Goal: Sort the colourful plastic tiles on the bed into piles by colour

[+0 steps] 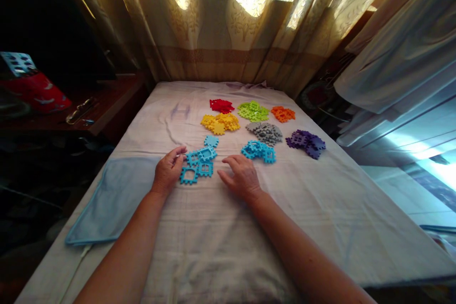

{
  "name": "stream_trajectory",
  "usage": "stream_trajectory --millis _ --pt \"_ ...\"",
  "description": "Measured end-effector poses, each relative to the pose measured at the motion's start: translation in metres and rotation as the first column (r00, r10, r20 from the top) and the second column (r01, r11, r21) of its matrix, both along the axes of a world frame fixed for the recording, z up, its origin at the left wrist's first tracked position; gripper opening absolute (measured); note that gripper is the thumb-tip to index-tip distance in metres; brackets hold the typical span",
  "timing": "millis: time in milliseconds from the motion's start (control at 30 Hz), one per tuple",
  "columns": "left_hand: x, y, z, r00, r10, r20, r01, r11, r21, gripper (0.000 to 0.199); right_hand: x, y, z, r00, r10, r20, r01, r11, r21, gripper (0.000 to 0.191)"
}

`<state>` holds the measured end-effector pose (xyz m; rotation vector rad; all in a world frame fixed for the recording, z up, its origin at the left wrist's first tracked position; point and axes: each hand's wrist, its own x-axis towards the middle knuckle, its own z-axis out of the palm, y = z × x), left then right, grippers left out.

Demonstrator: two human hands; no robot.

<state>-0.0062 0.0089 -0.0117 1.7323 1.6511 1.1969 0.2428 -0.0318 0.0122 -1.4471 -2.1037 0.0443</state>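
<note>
Several flat light-blue interlocking plastic tiles [205,168] with notched edges lie in a loose cluster between my hands, some framed with openings. My left hand [168,171] rests at the cluster's left side, thumb and fingers apart, fingertips at the edge of one tile; whether they touch it I cannot tell. To the right of the cluster, my right hand [242,175] hovers or rests low over the cloth, its thumb and index finger apart with nothing between them. A second heap of blue tiles [259,150] lies just beyond my right hand.
Farther back lie heaps of red [221,105], yellow [220,123], green [253,111], orange [283,113], grey [264,133] and purple tiles [306,143]. A pale blue pad [117,199] with a cord lies left, on the cloth-covered table [199,247]. Curtains [221,33] hang behind.
</note>
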Motion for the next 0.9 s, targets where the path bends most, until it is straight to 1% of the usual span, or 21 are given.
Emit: stream_trajectory --millis 67,133,167,267,400,467,533,600,667,767,833,900 --pt "0.001 -0.001 0.0 1.0 -0.019 0.011 0.019 1.0 0.003 0.037 -0.017 -0.001 0.004 0.997 0.07 0.034 -0.068 0.996 -0.061 0.03" --pt "0.001 -0.001 0.0 1.0 -0.026 0.011 0.026 1.0 0.002 0.037 -0.028 -0.001 0.006 0.991 0.111 0.078 -0.102 0.988 -0.112 0.037" --pt "0.001 -0.001 0.001 1.0 -0.029 0.009 0.029 1.0 0.001 0.037 -0.031 0.0 0.005 0.988 0.118 0.1 -0.105 0.986 -0.131 0.037" --pt "0.002 -0.002 0.003 0.999 -0.033 0.003 0.033 0.999 -0.01 0.038 -0.034 0.001 0.003 0.98 0.117 0.161 -0.093 0.984 -0.15 0.026" --pt "0.003 -0.002 0.004 1.0 -0.025 -0.005 0.025 1.0 -0.019 0.039 -0.029 0.001 -0.001 0.967 0.142 0.212 -0.128 0.989 -0.076 0.019" --pt "0.003 -0.003 0.005 1.0 -0.022 -0.012 0.022 1.0 -0.019 0.039 -0.023 0.0 -0.001 0.97 0.149 0.19 -0.149 0.989 -0.014 0.016" --pt "0.003 -0.003 0.006 1.0 -0.022 -0.022 0.022 1.0 -0.023 0.039 -0.012 0.0 0.0 0.983 0.135 0.123 -0.141 0.989 0.041 0.018" --pt "0.003 -0.004 0.006 0.999 -0.018 -0.032 0.017 1.0 -0.025 0.039 0.006 0.002 0.0 0.997 0.073 0.005 -0.073 0.994 0.076 0.025" --pt "0.003 -0.004 0.006 0.999 -0.013 -0.039 0.012 1.0 -0.024 0.039 0.03 0.005 0.0 0.989 -0.049 -0.143 0.061 0.995 0.081 0.03" --pt "0.002 -0.003 0.005 0.999 -0.007 -0.049 0.006 1.0 -0.022 0.04 0.07 0.012 -0.002 0.914 -0.252 -0.317 0.274 0.962 0.025 0.037" --pt "0.002 -0.003 0.004 0.998 -0.009 -0.054 0.008 1.0 -0.019 0.04 0.091 0.016 -0.005 0.867 -0.338 -0.366 0.355 0.934 -0.02 0.041" --pt "0.001 -0.003 0.004 0.998 -0.011 -0.057 0.01 1.0 -0.018 0.04 0.104 0.019 -0.008 0.852 -0.375 -0.366 0.382 0.923 -0.056 0.042"
